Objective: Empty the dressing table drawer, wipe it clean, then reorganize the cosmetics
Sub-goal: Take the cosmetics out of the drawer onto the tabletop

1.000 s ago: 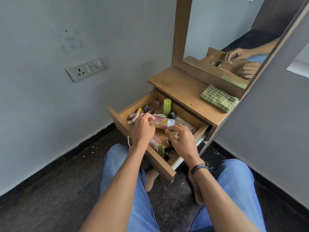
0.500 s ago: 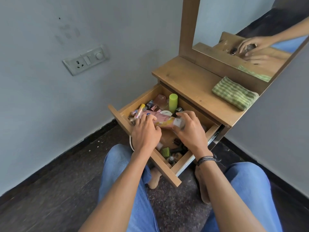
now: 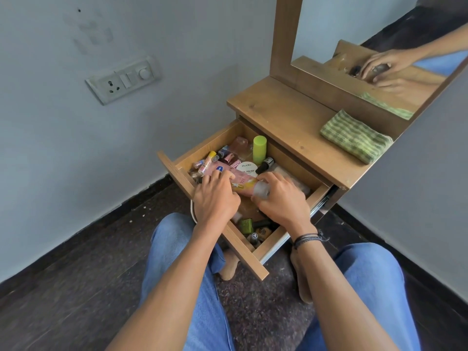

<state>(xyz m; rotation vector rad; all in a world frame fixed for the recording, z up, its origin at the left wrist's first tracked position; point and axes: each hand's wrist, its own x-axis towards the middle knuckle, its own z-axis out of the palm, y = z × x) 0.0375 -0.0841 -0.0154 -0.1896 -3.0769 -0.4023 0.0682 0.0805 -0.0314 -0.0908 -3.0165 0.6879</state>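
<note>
An open wooden drawer juts from a low dressing table, still crowded with cosmetics. Both hands are inside it, closed on one pink tube that lies across the middle of the drawer. The left hand wraps its fingers over the tube's flat end; the right hand pinches the clear cap end between thumb and fingertips. A second ago the right hand lay flat on the drawer floor, apart from the tube; it has since come up onto the cap, so the tube now looks ready to be lifted out, and the emptying step seems barely begun. Just beyond the fingertips sits a round white tub of nail polish remover, with a black-capped vial beside it and a lime-green bottle standing upright behind. Past the left fingers, a cluster of small lipsticks and nail polish bottles fills the far left corner. Under the wrists, nearer the person, lie a green jar and several dark little bottles. On the tabletop, well beyond the right hand, a folded green cloth waits unused below the mirror.
</note>
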